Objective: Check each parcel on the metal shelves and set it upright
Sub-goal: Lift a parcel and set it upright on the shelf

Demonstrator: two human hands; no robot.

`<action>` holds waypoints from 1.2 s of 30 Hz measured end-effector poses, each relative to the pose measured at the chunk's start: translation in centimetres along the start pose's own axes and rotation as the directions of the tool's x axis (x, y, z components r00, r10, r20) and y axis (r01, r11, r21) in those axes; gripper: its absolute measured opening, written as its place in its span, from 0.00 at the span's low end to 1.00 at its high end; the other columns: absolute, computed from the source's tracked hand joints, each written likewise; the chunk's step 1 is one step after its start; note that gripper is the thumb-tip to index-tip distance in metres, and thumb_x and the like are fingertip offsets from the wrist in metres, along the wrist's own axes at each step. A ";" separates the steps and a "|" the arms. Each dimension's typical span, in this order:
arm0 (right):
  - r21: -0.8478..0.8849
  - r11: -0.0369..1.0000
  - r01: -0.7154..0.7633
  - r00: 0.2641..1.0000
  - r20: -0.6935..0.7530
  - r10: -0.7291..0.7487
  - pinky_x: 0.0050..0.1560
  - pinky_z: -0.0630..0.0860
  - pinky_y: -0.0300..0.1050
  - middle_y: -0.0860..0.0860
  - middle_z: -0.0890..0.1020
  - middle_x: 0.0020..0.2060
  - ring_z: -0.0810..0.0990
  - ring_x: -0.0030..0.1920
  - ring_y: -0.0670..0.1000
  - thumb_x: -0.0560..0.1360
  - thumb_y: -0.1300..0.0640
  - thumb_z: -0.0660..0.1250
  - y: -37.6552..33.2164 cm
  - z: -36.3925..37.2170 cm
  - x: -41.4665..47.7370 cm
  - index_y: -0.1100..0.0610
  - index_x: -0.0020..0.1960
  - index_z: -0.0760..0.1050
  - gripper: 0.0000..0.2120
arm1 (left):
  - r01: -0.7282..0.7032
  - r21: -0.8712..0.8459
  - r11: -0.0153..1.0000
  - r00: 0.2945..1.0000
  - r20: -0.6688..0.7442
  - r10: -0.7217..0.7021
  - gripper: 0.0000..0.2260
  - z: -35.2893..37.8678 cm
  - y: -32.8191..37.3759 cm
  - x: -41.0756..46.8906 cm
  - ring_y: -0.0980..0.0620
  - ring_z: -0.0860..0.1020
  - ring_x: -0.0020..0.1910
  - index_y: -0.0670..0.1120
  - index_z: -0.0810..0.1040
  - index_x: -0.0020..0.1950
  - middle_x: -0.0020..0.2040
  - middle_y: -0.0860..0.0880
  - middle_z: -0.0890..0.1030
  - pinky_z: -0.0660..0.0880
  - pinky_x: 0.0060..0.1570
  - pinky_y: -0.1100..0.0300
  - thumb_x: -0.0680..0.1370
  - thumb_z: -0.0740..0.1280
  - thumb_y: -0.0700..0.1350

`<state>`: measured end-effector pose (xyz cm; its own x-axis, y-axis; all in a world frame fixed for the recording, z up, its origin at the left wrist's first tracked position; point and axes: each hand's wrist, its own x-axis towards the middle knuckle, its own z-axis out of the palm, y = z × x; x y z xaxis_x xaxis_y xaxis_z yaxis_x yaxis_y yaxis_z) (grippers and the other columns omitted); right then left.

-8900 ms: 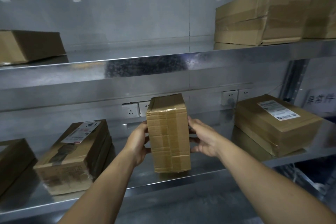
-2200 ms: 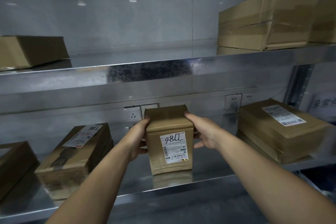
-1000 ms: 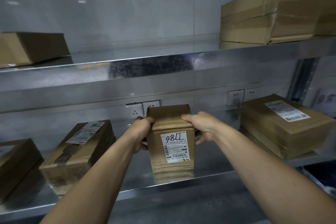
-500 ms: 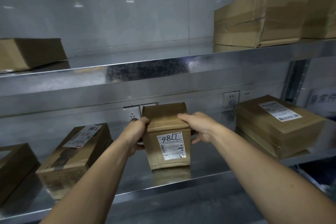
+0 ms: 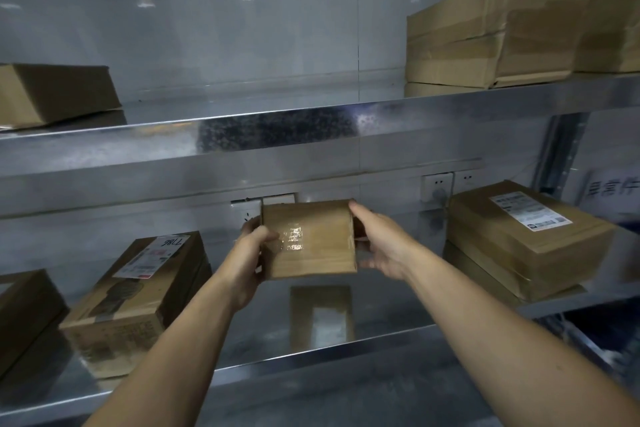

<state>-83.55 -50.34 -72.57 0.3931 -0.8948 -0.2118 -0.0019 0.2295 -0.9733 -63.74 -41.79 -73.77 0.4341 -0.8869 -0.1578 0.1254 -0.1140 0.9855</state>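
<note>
A small brown taped parcel (image 5: pixel 310 239) hangs in the air above the lower metal shelf (image 5: pixel 388 319), tipped so a taped face shows and its label is hidden. My left hand (image 5: pixel 249 253) grips its left side with the thumb over the front. My right hand (image 5: pixel 379 243) holds its right side, fingers along the edge. The parcel's reflection lies on the shelf below it.
A labelled parcel (image 5: pixel 138 302) lies flat at lower left beside another box (image 5: pixel 24 312). A flat labelled parcel (image 5: pixel 526 239) sits on the right. The upper shelf (image 5: pixel 277 135) carries a box (image 5: pixel 52 94) at left and a large box (image 5: pixel 491 31) at right. Wall sockets (image 5: pixel 438 185) sit behind.
The parcel stood on the lower shelf with its label facing me. Both hands have lifted it off the shelf and tipped it, so the label no longer shows.
</note>
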 end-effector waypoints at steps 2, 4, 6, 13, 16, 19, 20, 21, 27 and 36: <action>0.065 0.997 -0.041 0.999 0.016 0.040 0.58 0.78 0.60 0.53 0.84 0.49 0.81 0.55 0.54 0.81 0.38 0.61 0.7 -0.4 0.1 0.53 0.53 0.78 0.19 | 0.055 -0.055 0.997 0.998 0.012 -0.055 0.16 -0.2 -0.3 -0.2 0.44 0.77 0.50 0.45 0.74 0.64 0.53 0.44 0.77 0.75 0.48 0.50 0.80 0.63 0.51; 0.086 0.994 -0.060 0.998 0.010 0.060 0.62 0.76 0.62 0.53 0.82 0.49 0.80 0.55 0.55 0.79 0.35 0.63 1.6 -0.5 0.5 0.52 0.52 0.77 0.20 | 0.091 -0.068 0.993 0.996 0.029 -0.090 0.16 -0.4 -0.7 -0.2 0.43 0.77 0.50 0.47 0.77 0.58 0.51 0.44 0.78 0.75 0.49 0.48 0.80 0.63 0.57; 0.063 0.996 -0.067 0.998 0.006 0.067 0.61 0.76 0.59 0.52 0.81 0.48 0.79 0.53 0.53 0.78 0.35 0.64 2.3 -0.5 0.8 0.52 0.53 0.78 0.20 | 0.130 -0.077 0.989 0.991 0.036 -0.127 0.17 -0.3 -1.4 0.1 0.41 0.79 0.52 0.49 0.79 0.54 0.51 0.44 0.80 0.75 0.53 0.47 0.80 0.63 0.61; -0.111 0.988 -0.106 0.994 0.006 0.107 0.68 0.73 0.62 0.55 0.81 0.64 0.79 0.65 0.58 0.61 0.32 0.78 5.8 -0.1 3.0 0.57 0.68 0.76 0.44 | 0.178 0.085 0.980 0.984 0.016 -0.180 0.16 0.3 -3.7 1.1 0.41 0.82 0.55 0.45 0.78 0.64 0.54 0.42 0.85 0.77 0.58 0.45 0.80 0.67 0.53; -0.121 0.988 -0.092 0.996 0.000 0.093 0.69 0.73 0.62 0.56 0.80 0.66 0.79 0.65 0.58 0.62 0.37 0.81 7.3 -0.2 3.9 0.57 0.72 0.71 0.46 | 0.182 0.158 0.971 0.983 -0.022 -0.181 0.15 0.6 -4.5 1.7 0.41 0.81 0.56 0.45 0.75 0.64 0.56 0.42 0.83 0.76 0.60 0.44 0.80 0.68 0.49; -0.148 0.985 -0.083 0.996 -0.024 0.081 0.69 0.74 0.59 0.57 0.78 0.67 0.78 0.66 0.58 0.68 0.40 0.78 8.0 -0.2 4.0 0.59 0.75 0.67 0.43 | 0.209 0.187 0.960 0.978 -0.019 -0.209 0.13 0.8 -5.3 2.2 0.40 0.81 0.56 0.45 0.76 0.62 0.54 0.41 0.84 0.76 0.60 0.45 0.79 0.69 0.48; -0.178 0.981 -0.077 0.997 -0.036 0.072 0.69 0.73 0.58 0.57 0.78 0.67 0.78 0.66 0.58 0.70 0.40 0.76 8.2 -0.2 4.1 0.61 0.74 0.68 0.41 | 0.220 0.199 0.955 0.975 -0.026 -0.219 0.13 0.8 -5.6 2.3 0.39 0.81 0.56 0.45 0.77 0.61 0.54 0.41 0.84 0.75 0.61 0.43 0.79 0.69 0.48; -0.213 0.974 -0.080 0.996 -0.046 0.072 0.70 0.73 0.57 0.57 0.78 0.68 0.77 0.66 0.57 0.72 0.41 0.74 7.9 0.0 3.7 0.62 0.74 0.68 0.39 | 0.226 0.207 0.952 0.974 -0.034 -0.224 0.12 0.8 -5.8 2.4 0.38 0.81 0.57 0.45 0.77 0.60 0.53 0.41 0.84 0.76 0.61 0.42 0.79 0.69 0.49; -0.345 0.932 -0.113 0.990 -0.124 0.074 0.66 0.73 0.49 0.57 0.78 0.63 0.77 0.64 0.57 0.80 0.52 0.69 6.9 0.4 3.7 0.65 0.68 0.70 0.23 | 0.222 0.255 0.941 0.975 -0.068 -0.211 0.09 0.8 -5.9 2.8 0.37 0.81 0.56 0.46 0.77 0.57 0.53 0.41 0.83 0.77 0.55 0.45 0.79 0.69 0.48; -0.382 0.918 -0.107 0.987 -0.150 0.053 0.65 0.76 0.52 0.58 0.81 0.59 0.80 0.60 0.58 0.78 0.53 0.71 7.6 0.7 5.0 0.64 0.63 0.75 0.19 | 0.226 0.292 0.929 0.974 -0.090 -0.209 0.08 1.3 -5.9 3.4 0.39 0.82 0.53 0.43 0.77 0.58 0.52 0.41 0.83 0.78 0.57 0.41 0.80 0.67 0.44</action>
<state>-80.94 -52.81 -80.95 0.2498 -0.9287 -0.2741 -0.3949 0.1607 -0.9046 -64.18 -44.73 -80.04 0.4765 -0.7997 -0.3653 -0.0458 -0.4376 0.8980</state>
